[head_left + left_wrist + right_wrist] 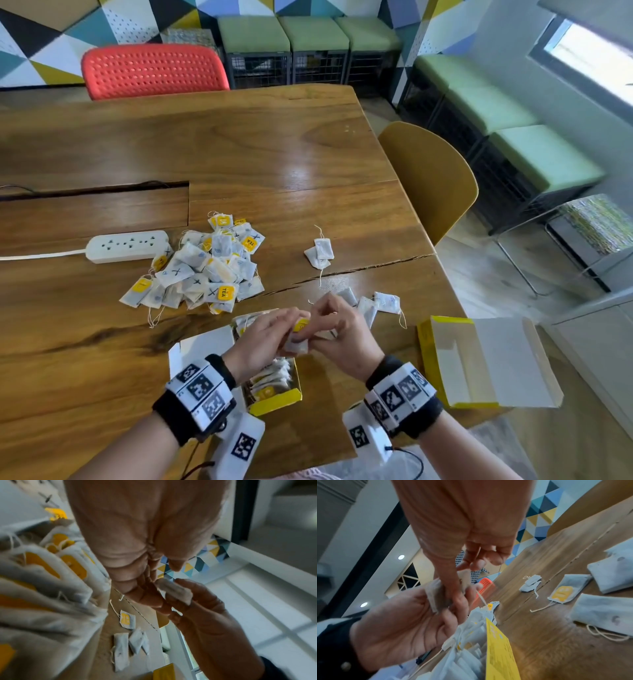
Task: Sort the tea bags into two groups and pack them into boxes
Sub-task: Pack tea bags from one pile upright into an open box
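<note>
My left hand (274, 330) and right hand (334, 325) meet over the near box (275, 404), an open yellow carton packed with yellow-tagged tea bags. Together they pinch one tea bag (298, 342) with a yellow tag. In the left wrist view that tea bag (173, 589) sits between fingers of both hands. In the right wrist view the same bag (435, 597) is creased between them. A mixed pile of tea bags (198, 270) lies further back on the left. Plain bags (375, 303) lie right of my hands, and two more plain bags (320, 253) behind them.
A second open yellow box (479, 363) stands empty at the table's right edge. A white power strip (128, 246) lies left of the pile beside a cable slot. A yellow chair (435, 185) and a red chair (154, 70) stand at the table.
</note>
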A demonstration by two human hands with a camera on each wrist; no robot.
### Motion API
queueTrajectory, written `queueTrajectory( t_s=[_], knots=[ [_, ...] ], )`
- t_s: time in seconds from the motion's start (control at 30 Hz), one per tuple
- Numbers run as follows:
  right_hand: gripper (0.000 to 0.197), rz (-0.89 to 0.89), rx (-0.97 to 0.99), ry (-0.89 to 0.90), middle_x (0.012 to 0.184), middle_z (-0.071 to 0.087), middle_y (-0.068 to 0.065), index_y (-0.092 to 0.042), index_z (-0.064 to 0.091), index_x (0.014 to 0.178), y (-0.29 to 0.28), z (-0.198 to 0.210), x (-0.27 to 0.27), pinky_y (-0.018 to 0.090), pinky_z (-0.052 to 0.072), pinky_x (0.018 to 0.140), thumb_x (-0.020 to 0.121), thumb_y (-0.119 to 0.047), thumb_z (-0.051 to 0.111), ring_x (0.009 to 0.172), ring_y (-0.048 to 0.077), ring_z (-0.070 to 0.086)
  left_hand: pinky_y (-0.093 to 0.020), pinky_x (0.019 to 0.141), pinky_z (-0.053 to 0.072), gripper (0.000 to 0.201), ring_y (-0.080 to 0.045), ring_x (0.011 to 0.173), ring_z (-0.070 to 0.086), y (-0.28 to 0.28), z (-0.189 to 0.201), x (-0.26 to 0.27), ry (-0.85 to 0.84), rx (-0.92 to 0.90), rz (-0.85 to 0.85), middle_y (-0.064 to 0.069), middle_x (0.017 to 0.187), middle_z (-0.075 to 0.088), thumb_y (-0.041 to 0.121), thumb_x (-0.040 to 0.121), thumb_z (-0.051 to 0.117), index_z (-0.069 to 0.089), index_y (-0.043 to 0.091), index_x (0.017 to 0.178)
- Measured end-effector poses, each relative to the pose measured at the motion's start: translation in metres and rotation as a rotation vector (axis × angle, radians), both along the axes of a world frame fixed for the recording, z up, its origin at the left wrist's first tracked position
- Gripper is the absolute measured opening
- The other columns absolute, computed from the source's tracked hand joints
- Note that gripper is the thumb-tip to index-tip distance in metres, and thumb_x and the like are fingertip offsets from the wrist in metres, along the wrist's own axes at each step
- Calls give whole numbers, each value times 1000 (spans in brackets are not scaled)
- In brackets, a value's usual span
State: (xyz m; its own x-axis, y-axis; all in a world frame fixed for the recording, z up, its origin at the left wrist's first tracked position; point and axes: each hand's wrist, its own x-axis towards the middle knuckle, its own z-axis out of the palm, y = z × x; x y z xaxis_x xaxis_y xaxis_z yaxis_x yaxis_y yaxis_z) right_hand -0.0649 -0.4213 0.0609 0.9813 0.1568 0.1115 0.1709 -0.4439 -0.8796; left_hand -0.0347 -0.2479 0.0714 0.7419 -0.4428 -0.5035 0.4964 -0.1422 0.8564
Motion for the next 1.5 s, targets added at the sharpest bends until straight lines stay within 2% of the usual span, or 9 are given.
queueTrajectory(
  t_s=[0.23,0.4,0.47,0.7,0.87,0.97,1.13,1.37,1.5],
  knots=[
    [28,-174,-63,235,86,71,-9,-26,69,96,-25,0,15,14,44,64,77,-7,74,80,1,64,-21,46,47,18,-15,57,60,6,-8,5,204,38,219,-7,73,65,18,89,65,67,6,102],
    [36,-310,-675,437,117,61,3,-16,65,116,-76,-38,42,33,47,91,81,-8,64,107,22,55,-19,43,45,31,-9,49,53,10,-2,8,333,-85,286,-3,66,62,26,75,72,68,10,102],
    [32,-300,-768,492,117,58,5,-18,65,114,-79,-45,45,35,48,91,82,-11,63,110,25,53,-21,47,51,24,-12,54,61,8,4,8,377,-176,278,-9,74,68,20,83,66,67,7,102],
    [15,-293,-599,578,78,68,1,-22,69,72,-75,-23,47,31,56,70,80,-11,62,74,19,63,-34,73,59,39,-34,99,69,3,12,13,410,-325,246,-24,114,66,22,104,34,57,-7,118],
    [10,84,-291,398,62,63,-8,-10,76,81,-53,49,38,15,43,58,76,-18,79,55,-1,52,-37,86,53,39,-27,97,68,-4,6,20,350,-216,300,-22,114,67,21,105,33,56,-6,122],
    [14,306,-263,362,77,72,-6,-11,76,95,-36,72,42,19,53,69,81,-16,75,68,2,65,-33,80,54,38,-26,99,66,-12,10,20,372,-156,232,-20,113,68,26,104,37,58,-2,120],
    [13,284,-461,240,85,73,-1,-15,75,93,-20,67,50,20,51,74,84,-10,67,75,7,64,-34,78,55,61,-31,94,65,-21,17,13,443,-224,81,-23,107,67,44,103,25,57,-4,122],
    [11,242,36,192,85,73,8,-3,72,70,-22,57,46,38,58,75,74,7,71,77,20,70,-32,73,56,77,-23,82,68,-20,12,11,480,-277,103,-18,100,69,56,100,18,57,-7,121],
    [17,327,41,228,85,74,8,-10,71,70,-23,50,47,46,58,78,76,6,71,81,23,72,-31,67,55,84,-24,82,67,-18,12,13,508,-298,58,-19,100,67,67,93,24,60,-5,117]
  ],
)
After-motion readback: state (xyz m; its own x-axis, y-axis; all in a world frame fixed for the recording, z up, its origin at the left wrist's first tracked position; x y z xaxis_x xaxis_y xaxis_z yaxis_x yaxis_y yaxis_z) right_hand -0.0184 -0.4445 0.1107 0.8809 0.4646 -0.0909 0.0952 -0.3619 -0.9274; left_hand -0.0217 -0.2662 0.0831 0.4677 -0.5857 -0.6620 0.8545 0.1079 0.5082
